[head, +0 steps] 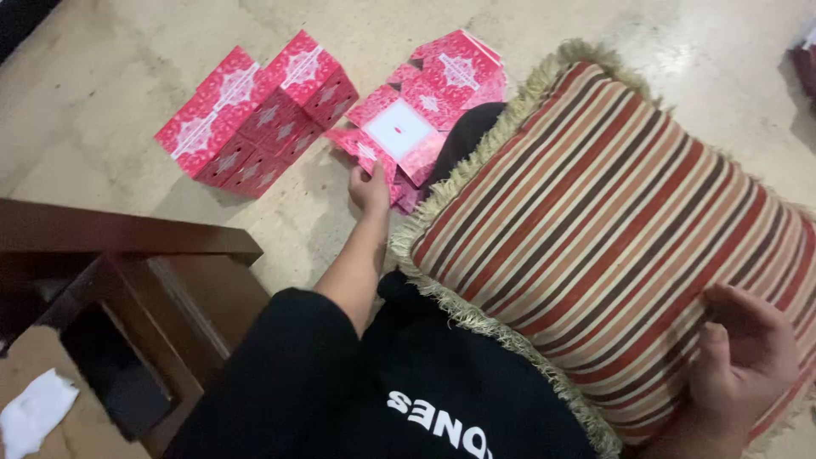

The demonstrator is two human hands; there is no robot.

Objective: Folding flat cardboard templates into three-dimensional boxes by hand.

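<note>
My left hand [369, 189] reaches forward to the floor and grips the edge of a flat, unfolded pink cardboard box [398, 133] with a white square panel. More flat pink box blanks [459, 68] lie just behind it. My right hand [741, 365] rests with curled fingers on the lower right part of a striped, fringed cushion [612, 221] that lies across my lap. A group of assembled pink boxes [255, 110] stands on the floor to the left of the blanks.
A dark wooden table [127, 255] stands at the left, close to my left arm. A white crumpled paper [34, 412] lies at the bottom left. The floor [102, 76] is beige stone. A dark red object [803, 59] sits at the right edge.
</note>
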